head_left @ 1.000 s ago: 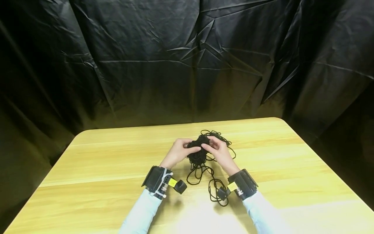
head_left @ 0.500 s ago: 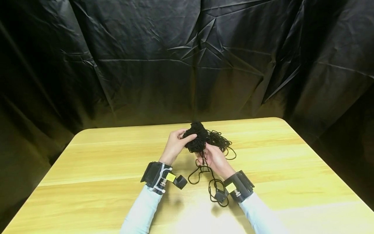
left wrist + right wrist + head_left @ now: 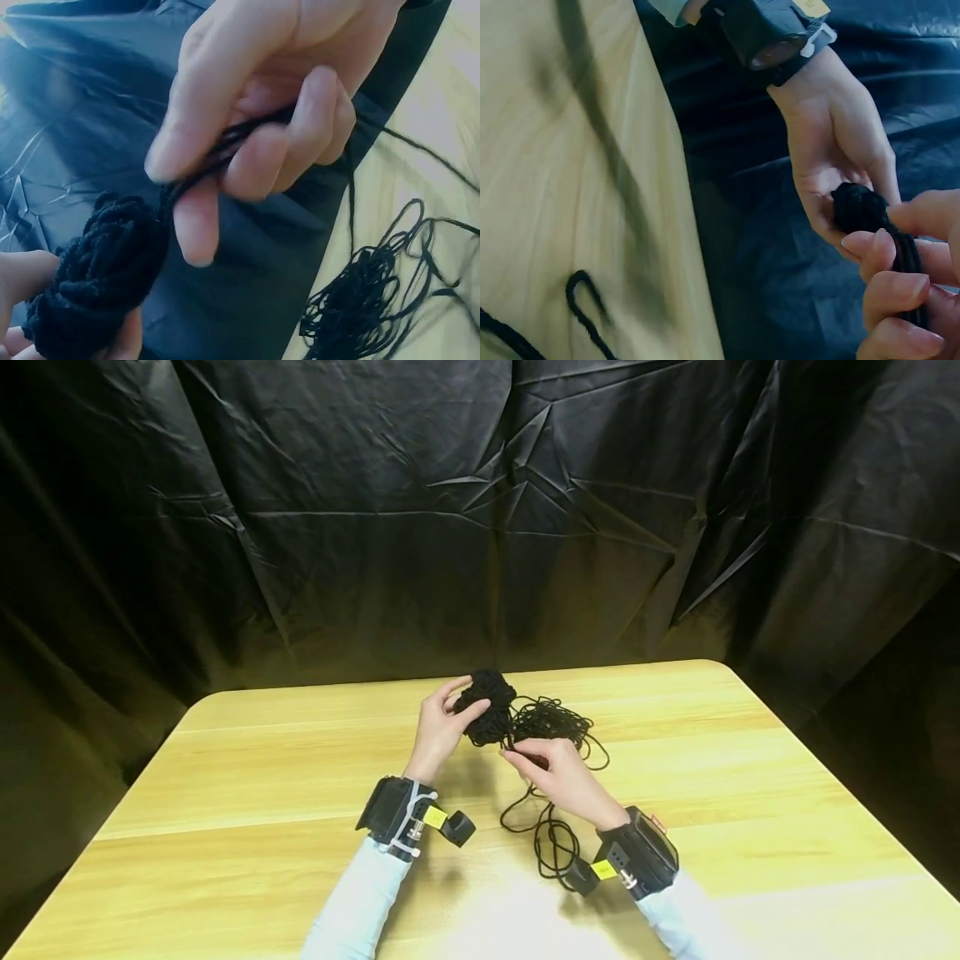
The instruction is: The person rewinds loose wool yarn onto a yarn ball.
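Observation:
A wound ball of black yarn [image 3: 489, 710] is held above the table by my left hand [image 3: 437, 727], thumb on the near side and fingers around the far side. In the left wrist view the yarn ball [image 3: 105, 277] shows thick, packed windings. My right hand [image 3: 562, 777], just right of the ball, pinches several strands of yarn [image 3: 225, 142] that run out from it. Curled fingers of the right hand [image 3: 900, 292] also wrap those strands in the right wrist view.
Behind my right hand a loose tangle of black yarn [image 3: 551, 720] lies on the wooden table [image 3: 262, 793]. Loops of yarn [image 3: 555, 847] trail toward the front, near the right wrist camera. Past the table's far edge hangs a black sheet [image 3: 375, 593].
Both hands were on the ball at first. The ball has moved up and left with my left hand, while my right hand let go, passed beneath it and now pinches strands at its right.

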Tool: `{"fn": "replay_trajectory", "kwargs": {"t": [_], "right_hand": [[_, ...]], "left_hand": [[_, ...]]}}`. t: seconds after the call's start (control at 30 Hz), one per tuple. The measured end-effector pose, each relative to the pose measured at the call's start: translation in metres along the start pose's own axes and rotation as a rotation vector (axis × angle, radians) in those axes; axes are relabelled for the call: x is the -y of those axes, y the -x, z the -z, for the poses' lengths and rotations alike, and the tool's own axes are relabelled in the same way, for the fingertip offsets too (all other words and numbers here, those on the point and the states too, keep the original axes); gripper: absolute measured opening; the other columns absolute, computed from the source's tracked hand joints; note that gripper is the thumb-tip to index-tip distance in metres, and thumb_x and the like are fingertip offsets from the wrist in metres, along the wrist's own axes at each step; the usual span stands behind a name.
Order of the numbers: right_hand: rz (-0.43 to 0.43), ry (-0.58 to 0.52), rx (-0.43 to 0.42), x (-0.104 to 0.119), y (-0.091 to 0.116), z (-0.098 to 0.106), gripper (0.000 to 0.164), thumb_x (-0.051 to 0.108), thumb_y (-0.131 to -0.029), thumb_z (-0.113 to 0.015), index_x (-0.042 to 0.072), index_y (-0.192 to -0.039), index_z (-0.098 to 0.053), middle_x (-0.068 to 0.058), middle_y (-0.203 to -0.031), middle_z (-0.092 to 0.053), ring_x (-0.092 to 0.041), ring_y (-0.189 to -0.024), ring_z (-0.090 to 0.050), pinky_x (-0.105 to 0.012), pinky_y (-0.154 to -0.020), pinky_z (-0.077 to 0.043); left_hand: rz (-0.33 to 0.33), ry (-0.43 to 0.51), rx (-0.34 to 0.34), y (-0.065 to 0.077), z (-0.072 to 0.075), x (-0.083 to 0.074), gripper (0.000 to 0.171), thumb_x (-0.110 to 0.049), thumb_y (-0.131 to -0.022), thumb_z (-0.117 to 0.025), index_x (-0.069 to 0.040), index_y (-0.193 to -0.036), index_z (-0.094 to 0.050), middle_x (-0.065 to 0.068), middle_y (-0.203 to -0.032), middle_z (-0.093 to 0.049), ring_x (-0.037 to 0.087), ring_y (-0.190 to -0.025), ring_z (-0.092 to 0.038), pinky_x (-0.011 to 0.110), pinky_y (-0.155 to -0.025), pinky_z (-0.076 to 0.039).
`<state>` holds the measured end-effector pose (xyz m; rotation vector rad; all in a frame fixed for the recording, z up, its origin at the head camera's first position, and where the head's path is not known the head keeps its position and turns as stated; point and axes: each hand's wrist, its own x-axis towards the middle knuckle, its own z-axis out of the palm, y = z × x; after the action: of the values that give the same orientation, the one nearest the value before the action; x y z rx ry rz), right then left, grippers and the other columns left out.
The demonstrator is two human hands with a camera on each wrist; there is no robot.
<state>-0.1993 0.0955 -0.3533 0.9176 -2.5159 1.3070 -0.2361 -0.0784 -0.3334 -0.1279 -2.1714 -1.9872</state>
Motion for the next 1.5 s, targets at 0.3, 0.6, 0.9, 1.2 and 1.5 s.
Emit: {"fn": "replay_trajectory", "kwargs": {"t": [0.3,0.6,0.9,1.2,1.5], "right_hand": [[-0.306,-0.067,0.118,-0.019,0.015,0.023,0.040,0.042,-0.090,-0.045,0.007,-0.098,-0.061,-0.008,-0.064,-0.056,-0.014,-0.052,-0.049,-0.023,-0.047,-0.041],[-0.429,-0.046,-0.028,-0.031,0.032,0.080,0.039,0.037,-0.088,-0.052,0.002,-0.104,-0.062,-0.001,-0.058,-0.045,-0.010,-0.051,-0.042,-0.026,-0.049,-0.040],[-0.574,0.152,0.110,-0.030,0.046,0.141,0.055,0.048,-0.091,-0.039,-0.001,-0.099,-0.062,-0.002,-0.059,-0.047,-0.009,-0.046,-0.035,-0.026,-0.046,-0.036],[-0.310,0.175,0.111,-0.039,0.078,0.185,0.018,0.017,-0.089,-0.053,0.004,-0.094,-0.065,0.003,-0.073,-0.060,-0.006,-0.067,-0.051,-0.018,-0.059,-0.041],[-0.500,-0.164,-0.543,-0.041,0.089,0.193,0.018,0.020,-0.087,-0.057,0.006,-0.087,-0.068,0.011,-0.067,-0.063,0.003,-0.066,-0.057,-0.008,-0.066,-0.039]], "left_hand": [[-0.045,0.036,-0.102,-0.007,0.016,-0.014,0.044,-0.007,-0.079,-0.066,-0.001,-0.120,-0.050,0.021,-0.105,-0.060,0.015,-0.088,-0.058,0.017,-0.069,-0.045],[-0.015,0.035,-0.134,-0.008,0.033,-0.018,0.045,-0.010,-0.080,-0.066,-0.001,-0.121,-0.051,0.017,-0.118,-0.055,0.018,-0.100,-0.053,0.015,-0.073,-0.044],[-0.003,0.083,-0.157,-0.010,0.047,-0.024,0.046,-0.010,-0.080,-0.065,-0.001,-0.123,-0.049,0.013,-0.128,-0.047,0.019,-0.113,-0.045,0.024,-0.085,-0.043],[-0.019,0.047,-0.146,-0.012,0.061,-0.025,0.043,-0.013,-0.080,-0.066,-0.001,-0.120,-0.054,0.016,-0.121,-0.054,0.016,-0.110,-0.051,0.025,-0.085,-0.045],[-0.077,0.099,-0.155,-0.011,0.065,-0.022,0.030,-0.008,-0.079,-0.066,0.004,-0.105,-0.059,0.004,-0.087,-0.065,0.005,-0.075,-0.062,0.020,-0.069,-0.050]]}}
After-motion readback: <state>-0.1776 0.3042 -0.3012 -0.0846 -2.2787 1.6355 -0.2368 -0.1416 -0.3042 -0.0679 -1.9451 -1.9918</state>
